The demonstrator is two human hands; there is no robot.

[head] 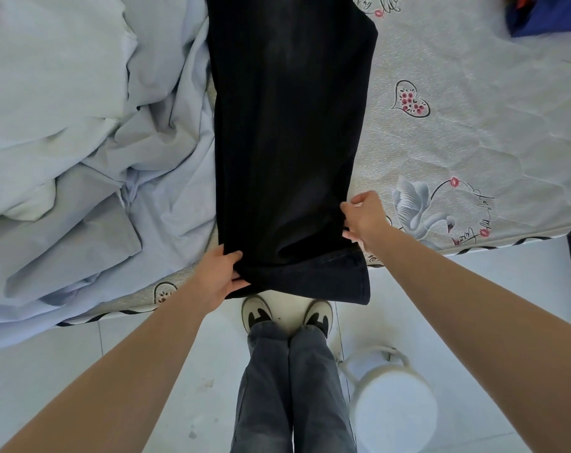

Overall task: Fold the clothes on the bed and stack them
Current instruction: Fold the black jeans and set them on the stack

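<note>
A long black pair of trousers (287,142) lies lengthwise on the bed, its near end hanging over the mattress edge. My left hand (220,276) grips the left side of that near end, thumb on top of the cloth. At the right edge, a little farther up, my right hand (364,217) pinches the fabric. The far end of the garment runs out of view at the top.
Crumpled pale blue sheets (81,142) cover the bed's left side. The patterned mattress (473,125) shows on the right, with a blue item (545,14) at the far right corner. A white stool (392,393) stands on the tiled floor by my feet.
</note>
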